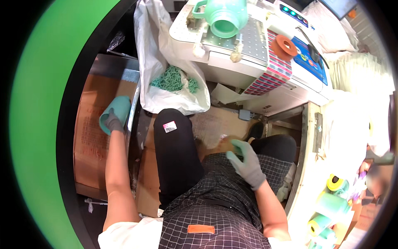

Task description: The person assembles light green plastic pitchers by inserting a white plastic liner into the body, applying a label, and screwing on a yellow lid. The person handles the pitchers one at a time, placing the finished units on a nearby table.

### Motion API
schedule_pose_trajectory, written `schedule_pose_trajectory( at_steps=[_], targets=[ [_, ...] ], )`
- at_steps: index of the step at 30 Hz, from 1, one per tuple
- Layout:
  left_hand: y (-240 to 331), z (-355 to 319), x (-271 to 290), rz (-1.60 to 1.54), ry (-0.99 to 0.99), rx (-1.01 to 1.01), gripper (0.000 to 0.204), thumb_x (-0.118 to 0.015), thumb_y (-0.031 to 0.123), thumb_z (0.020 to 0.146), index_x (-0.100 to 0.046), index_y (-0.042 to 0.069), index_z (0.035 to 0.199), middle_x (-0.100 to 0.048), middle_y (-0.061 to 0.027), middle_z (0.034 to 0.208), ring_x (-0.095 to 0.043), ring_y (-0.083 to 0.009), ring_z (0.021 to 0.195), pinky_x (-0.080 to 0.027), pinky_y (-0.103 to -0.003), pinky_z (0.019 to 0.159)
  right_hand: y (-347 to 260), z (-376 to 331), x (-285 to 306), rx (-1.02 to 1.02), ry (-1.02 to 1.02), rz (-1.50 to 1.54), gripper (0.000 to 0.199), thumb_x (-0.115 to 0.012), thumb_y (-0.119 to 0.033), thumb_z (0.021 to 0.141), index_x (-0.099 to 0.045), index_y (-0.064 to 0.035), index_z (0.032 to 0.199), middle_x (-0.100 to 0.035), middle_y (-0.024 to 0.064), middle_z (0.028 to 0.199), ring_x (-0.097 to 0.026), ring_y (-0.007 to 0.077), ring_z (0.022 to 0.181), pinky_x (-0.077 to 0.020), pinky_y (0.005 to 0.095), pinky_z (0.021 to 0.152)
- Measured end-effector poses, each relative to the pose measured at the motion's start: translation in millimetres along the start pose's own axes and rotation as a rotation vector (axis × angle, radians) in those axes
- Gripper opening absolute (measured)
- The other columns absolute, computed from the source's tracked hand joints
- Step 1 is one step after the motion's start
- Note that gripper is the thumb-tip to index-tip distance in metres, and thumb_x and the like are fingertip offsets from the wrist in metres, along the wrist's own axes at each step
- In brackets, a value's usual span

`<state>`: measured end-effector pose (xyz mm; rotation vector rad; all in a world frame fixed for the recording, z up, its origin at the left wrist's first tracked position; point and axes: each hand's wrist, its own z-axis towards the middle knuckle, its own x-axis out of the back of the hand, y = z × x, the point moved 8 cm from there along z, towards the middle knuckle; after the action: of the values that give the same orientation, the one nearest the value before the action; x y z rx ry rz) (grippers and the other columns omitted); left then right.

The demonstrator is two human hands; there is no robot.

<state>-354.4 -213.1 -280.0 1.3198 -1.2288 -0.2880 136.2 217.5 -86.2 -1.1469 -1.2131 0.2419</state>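
My left hand, in a grey glove with green fingertips, reaches out to the left. It grips a teal plastic cylinder, hollow at one end, over a cardboard-lined tray. Thumb and fingers close at its rim; part of the grip is hidden. Gloved the same way, my right hand hovers above my lap with fingers apart and nothing in it. A blurred brown shape shows just beyond its fingertips. On the white machine ahead lies a mint-green jug with a handle, its round mouth toward me.
A white sack with green shredded scraps stands between tray and machine. An orange-brown tape roll rests beside the blue control panel. Green and yellow containers crowd the right. Cardboard covers the floor.
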Motion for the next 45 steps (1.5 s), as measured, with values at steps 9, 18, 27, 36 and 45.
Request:
schedule_pose_trajectory(
  at_steps=[9, 18, 27, 36, 45],
  targets=[
    [151, -314, 190, -0.637, -0.670, -0.646, 0.042, -0.051, 0.026, 0.113, -0.055, -0.005, 0.142, -0.061, -0.0192, 0.140, -0.062, -0.0282, 0.126, -0.049, -0.043, 0.108, -47, 21, -9, 0.099, -0.151, 0.882, 0.088, -0.080, -0.042, 0.095, -0.038, -0.0034, 0.163, -0.052, 0.0145, 0.156, -0.055, 0.0281, 0.141, -0.0448, 0.0455, 0.118],
    [97, -466, 65, -0.075, -1.339, -0.617, 0.041, -0.058, 0.024, 0.108, -0.054, -0.008, 0.133, -0.063, -0.0084, 0.101, -0.062, -0.0196, 0.095, -0.052, -0.037, 0.089, -78, -51, 114, 0.277, 0.320, 0.824, 0.050, -0.091, -0.028, 0.084, -0.074, 0.0032, 0.118, -0.074, 0.0128, 0.123, -0.069, 0.0198, 0.114, -0.0554, 0.0362, 0.101],
    [131, -603, 95, -0.284, -1.353, -1.524, 0.104, -0.094, 0.020, 0.073, -0.037, 0.006, 0.159, -0.054, -0.0248, 0.145, -0.060, -0.0439, 0.128, -0.049, -0.053, 0.110, -18, -71, 45, -0.257, 0.413, 0.982, 0.035, -0.054, -0.027, 0.111, -0.061, -0.0019, 0.135, -0.069, 0.0091, 0.120, -0.067, 0.0135, 0.106, -0.0560, 0.0295, 0.092],
    [136, -571, 63, -0.164, -1.559, -1.431, 0.102, -0.096, 0.027, 0.070, -0.045, 0.006, 0.155, -0.061, -0.0186, 0.137, -0.060, -0.0393, 0.126, -0.045, -0.051, 0.112, -89, -88, 93, 0.244, 0.299, 0.454, 0.020, -0.063, -0.013, 0.099, -0.073, -0.0043, 0.114, -0.074, 0.0143, 0.108, -0.069, 0.0354, 0.094, -0.0560, 0.0453, 0.086],
    [82, -688, 100, -0.222, -1.418, -1.732, 0.056, -0.070, 0.039, 0.089, -0.064, 0.009, 0.136, -0.067, -0.0081, 0.118, -0.063, -0.0309, 0.111, -0.048, -0.049, 0.101, -68, -159, 92, 0.547, 0.045, -0.572, 0.013, -0.069, -0.008, 0.088, -0.074, -0.0036, 0.099, -0.064, 0.0144, 0.086, -0.062, 0.0323, 0.074, -0.0492, 0.0458, 0.065]
  ],
)
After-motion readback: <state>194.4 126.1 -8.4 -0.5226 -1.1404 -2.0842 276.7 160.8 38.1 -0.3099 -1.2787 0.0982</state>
